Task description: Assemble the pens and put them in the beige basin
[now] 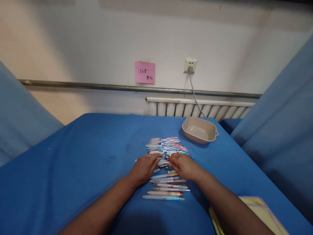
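Pens (163, 197) in white, pale blue, orange and pink lie in a long column on the blue cloth, most of them pointing sideways. My left hand (146, 167) is at the left ends of the middle pens, its fingers curled down and closed on them. From the other side my right hand (183, 164) closes over the right ends of the same group. White barrels show between the two sets of fingertips. How many pens the fingers hold is hidden. Beyond the hands, a denser pile of pens (164, 141) overlaps; nearer to me they lie roughly parallel.
A beige plastic basin (198, 130) stands at the back right of the blue-covered table (80, 169). Yellow folded cloth (259, 212) lies under my right forearm. Blue curtains (283, 127) hang at both sides. Behind are a radiator (171, 107), a rail and a plugged-in socket (190, 66).
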Tool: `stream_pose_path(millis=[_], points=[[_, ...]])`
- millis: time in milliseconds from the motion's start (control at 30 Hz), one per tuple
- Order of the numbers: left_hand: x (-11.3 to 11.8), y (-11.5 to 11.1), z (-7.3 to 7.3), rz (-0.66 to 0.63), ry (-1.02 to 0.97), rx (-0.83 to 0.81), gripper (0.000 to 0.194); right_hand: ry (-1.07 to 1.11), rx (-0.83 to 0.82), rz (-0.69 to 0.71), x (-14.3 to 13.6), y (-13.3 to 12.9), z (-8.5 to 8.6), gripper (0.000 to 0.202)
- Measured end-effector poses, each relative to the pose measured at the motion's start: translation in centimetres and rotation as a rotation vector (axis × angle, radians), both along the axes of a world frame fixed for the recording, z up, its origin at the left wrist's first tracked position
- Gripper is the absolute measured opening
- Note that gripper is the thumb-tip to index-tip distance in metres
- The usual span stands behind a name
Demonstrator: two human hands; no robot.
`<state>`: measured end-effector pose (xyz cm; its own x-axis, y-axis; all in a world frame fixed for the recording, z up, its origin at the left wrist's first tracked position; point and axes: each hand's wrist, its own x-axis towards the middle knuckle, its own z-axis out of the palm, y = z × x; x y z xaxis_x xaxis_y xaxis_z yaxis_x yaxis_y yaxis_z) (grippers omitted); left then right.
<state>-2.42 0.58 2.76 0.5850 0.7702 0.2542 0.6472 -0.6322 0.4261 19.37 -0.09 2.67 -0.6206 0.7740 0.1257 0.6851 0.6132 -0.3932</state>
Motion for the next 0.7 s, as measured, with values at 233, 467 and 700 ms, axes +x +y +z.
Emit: stream_pose_path(millis=[233,467,700], points=[[-0.2,-0.1,0.2,-0.136,-0.012,0.011,0.032,0.054,-0.006,0.007,0.2,0.1,-0.2,0.022],[-0.7,0.5,0.1,-0.085,0.069,-0.014,0.027,-0.019,0.016,-0.053,1.3,0.9,-0.2,0.023],[-1.1,1.1,0.4,0.018,0.111,-0.002,0.025,-0.163,0.021,-0.124,3.2,1.6,-0.5,0.019]])
